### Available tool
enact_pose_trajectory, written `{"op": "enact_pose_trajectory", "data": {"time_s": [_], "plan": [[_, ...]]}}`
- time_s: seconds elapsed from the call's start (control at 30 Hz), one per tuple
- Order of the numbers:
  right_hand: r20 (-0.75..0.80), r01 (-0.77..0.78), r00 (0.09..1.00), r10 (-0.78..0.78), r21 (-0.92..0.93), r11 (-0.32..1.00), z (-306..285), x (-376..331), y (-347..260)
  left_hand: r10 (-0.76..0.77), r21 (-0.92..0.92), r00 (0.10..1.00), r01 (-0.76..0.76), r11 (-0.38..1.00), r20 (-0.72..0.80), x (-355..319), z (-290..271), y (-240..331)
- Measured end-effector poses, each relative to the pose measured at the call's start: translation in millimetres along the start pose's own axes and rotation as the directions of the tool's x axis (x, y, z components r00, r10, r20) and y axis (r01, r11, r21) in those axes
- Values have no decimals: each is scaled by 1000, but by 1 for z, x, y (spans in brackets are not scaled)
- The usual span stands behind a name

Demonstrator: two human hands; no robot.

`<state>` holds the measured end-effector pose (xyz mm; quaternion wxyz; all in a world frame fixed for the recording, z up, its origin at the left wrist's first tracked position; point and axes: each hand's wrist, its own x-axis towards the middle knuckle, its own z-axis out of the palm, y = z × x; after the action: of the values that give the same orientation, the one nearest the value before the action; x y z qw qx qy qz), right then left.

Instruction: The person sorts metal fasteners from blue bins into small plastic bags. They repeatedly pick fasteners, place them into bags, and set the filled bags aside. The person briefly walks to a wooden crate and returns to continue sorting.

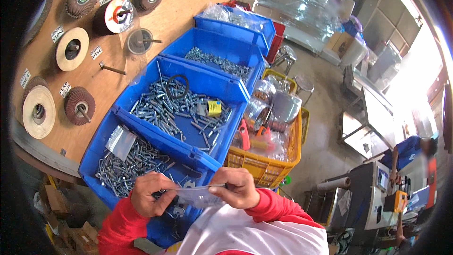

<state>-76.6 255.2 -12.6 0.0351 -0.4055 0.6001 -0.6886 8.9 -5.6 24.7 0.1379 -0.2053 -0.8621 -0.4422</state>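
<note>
Clear bag in fingers, blue bins, wooden board, grey floor

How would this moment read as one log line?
Left hand: pinching clear bag | right hand: pinching same bag | nearby: blue bin holding metal hardware, yellow crate

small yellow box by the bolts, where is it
In the head view, the small yellow box lies near the centre, among loose bolts in a blue bin, right of the dark ring.

A clear plastic bag hangs between left hand and right hand.
</note>
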Motion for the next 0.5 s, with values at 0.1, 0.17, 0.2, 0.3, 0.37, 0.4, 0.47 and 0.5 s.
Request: {"op": "enact_pose_trajectory", "data": {"time_s": [0.1,0.17,0.2,0.3,0.37,0.4,0.47,0.5], "plan": [[-63,-143,988,139,-52,988,-35,31,-10,-163,-136,981,149,979,-100,7,4,-11],[-146,-311,948,284,-215,926,-73,59,-12,-321,-164,935,297,941,-148,7,-1,-21],[-206,-198,967,149,-245,949,-90,83,-6,-374,-164,914,349,923,-158,6,-2,-25],[-230,6,963,-144,-512,859,-160,181,-2,-397,-93,900,387,918,-178,4,-6,-33],[-307,-75,925,-224,-726,684,-201,267,-8,-350,-37,921,349,936,-172,5,-9,-31],[-277,15,906,-320,-736,677,-211,308,-10,-329,-53,927,325,944,-182,7,-10,-28],[-243,123,839,-487,-787,604,-214,349,-15,-366,-107,925,356,928,-104,9,-13,-15],[-215,170,790,-574,-822,543,-205,352,-17,-361,-208,931,363,908,50,6,-16,-2]]}}
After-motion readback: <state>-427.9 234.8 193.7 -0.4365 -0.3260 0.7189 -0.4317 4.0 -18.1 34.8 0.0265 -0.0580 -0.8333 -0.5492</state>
